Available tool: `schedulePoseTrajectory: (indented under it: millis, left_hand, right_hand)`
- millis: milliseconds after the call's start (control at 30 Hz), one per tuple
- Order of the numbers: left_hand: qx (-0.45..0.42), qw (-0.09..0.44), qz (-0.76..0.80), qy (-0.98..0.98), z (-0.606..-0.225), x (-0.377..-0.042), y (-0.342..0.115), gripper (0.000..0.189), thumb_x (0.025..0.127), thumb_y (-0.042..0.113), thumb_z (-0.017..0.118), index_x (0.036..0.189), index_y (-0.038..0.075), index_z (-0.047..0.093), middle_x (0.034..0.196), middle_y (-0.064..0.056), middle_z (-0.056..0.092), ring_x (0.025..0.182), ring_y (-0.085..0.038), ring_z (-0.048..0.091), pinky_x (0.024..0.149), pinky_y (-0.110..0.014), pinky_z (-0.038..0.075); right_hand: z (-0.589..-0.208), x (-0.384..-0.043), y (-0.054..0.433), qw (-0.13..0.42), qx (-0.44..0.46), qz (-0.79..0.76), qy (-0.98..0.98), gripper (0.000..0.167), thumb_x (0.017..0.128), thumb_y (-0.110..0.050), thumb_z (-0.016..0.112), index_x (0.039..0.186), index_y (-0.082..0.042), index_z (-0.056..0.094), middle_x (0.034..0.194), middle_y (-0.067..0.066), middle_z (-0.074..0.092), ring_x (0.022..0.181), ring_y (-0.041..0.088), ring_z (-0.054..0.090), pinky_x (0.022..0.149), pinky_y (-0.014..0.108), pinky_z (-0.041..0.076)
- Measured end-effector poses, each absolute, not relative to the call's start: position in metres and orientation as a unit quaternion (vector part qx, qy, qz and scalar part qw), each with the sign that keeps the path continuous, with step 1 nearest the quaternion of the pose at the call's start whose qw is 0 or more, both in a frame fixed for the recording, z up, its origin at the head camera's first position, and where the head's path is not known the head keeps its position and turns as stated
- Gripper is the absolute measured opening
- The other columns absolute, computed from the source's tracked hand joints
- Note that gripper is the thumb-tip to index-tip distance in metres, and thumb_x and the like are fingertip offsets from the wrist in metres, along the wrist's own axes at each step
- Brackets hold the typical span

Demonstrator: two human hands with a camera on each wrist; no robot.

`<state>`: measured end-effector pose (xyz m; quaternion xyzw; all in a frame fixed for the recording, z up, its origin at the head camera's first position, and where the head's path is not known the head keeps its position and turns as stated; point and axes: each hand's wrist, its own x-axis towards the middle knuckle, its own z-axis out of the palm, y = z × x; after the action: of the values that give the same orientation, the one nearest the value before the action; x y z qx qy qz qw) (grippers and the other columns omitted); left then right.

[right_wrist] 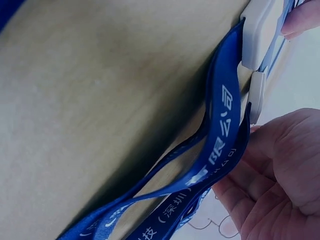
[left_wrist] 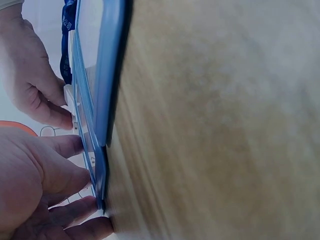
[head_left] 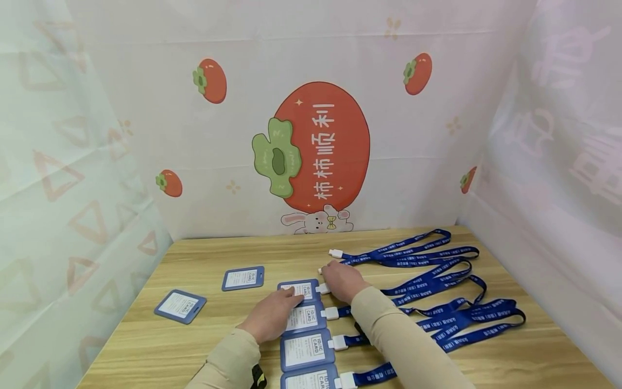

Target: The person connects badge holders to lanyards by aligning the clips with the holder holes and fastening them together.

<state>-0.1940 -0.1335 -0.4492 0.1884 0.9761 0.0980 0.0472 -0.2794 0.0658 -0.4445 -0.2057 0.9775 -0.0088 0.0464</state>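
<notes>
My left hand (head_left: 269, 317) rests on the farthest blue ID card holder (head_left: 307, 292) in a column of several. Its loosely spread fingertips touch the holder's face and far edge in the left wrist view. At that holder's right end, my right hand (head_left: 344, 282) pinches the white clip (head_left: 323, 289) of a lanyard. The clip is partly hidden behind the fingers in the right wrist view. From there the blue printed lanyard strap (head_left: 413, 285) trails rightward. Nearer holders (head_left: 305, 317) lie face up, each with a white clip (head_left: 331, 313) at its right end.
Two loose card holders, a left one (head_left: 180, 306) and a farther one (head_left: 243, 278), lie left of the column. Another lanyard (head_left: 413, 251) lies at the back right. More straps (head_left: 466, 324) fan across the right side. A printed cloth wall (head_left: 233, 135) stands behind the table (head_left: 204, 248).
</notes>
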Motion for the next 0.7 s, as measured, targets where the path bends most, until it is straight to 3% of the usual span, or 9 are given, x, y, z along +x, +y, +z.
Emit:
schedulePoseTrajectory:
  millis: [700]
  left_hand:
    - [0.185,0.048,0.100,0.976,-0.4490,-0.1939,-0.1337,0.041,0.105,0.004,0.054,0.142,0.016,0.066,0.154,-0.015,0.055,0.141,-0.038,0.053,0.115,-0.053,0.047]
  right_hand:
    - [-0.4428,-0.2795,0.0633,0.045,-0.217,0.026,0.975,0.028,0.109,-0.019,0.055,0.133,-0.011,0.068,0.130,0.007,0.070,0.120,0.022,0.067,0.104,0.041,0.057]
